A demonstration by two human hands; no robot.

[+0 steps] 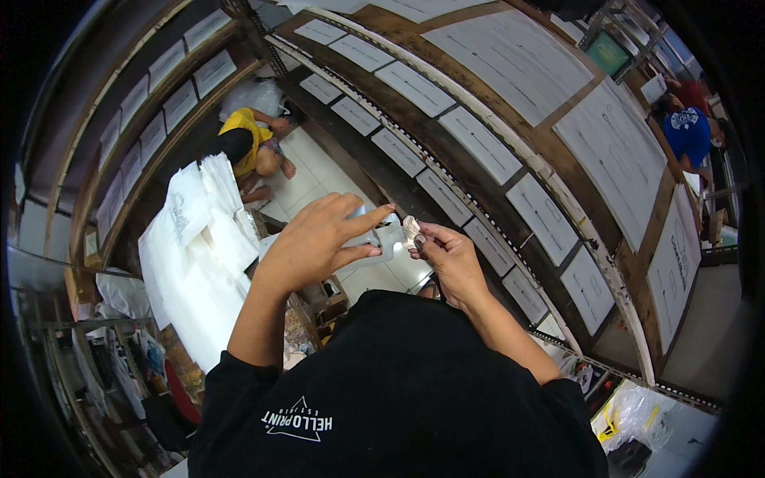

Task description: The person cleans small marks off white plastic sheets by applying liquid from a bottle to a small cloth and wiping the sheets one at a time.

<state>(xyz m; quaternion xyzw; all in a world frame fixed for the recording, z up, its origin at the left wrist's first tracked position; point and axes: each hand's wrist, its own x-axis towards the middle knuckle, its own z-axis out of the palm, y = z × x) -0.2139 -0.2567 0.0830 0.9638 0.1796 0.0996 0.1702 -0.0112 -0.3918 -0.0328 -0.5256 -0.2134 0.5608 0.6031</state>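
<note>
My left hand (319, 239) is closed on a pale translucent plastic piece (390, 237) with a flat, rounded end; its exact kind is unclear. Thumb and fingers grip it from either side, and part of it is hidden behind the hand. Close by on the right, my right hand (451, 259) pinches a crumpled cream-coloured cloth (411, 231) between thumb and fingers. The cloth is right at the edge of the plastic piece; whether they touch I cannot tell. Both hands are held up in front of my black shirt.
On the left lies a stack of white printed bags (191, 239). Beyond it a person in yellow and black (239, 143) crouches on the tiled floor (307, 159). Long racks with white printed sheets (480, 143) curve along the right. A person in blue (687, 134) is at the far right.
</note>
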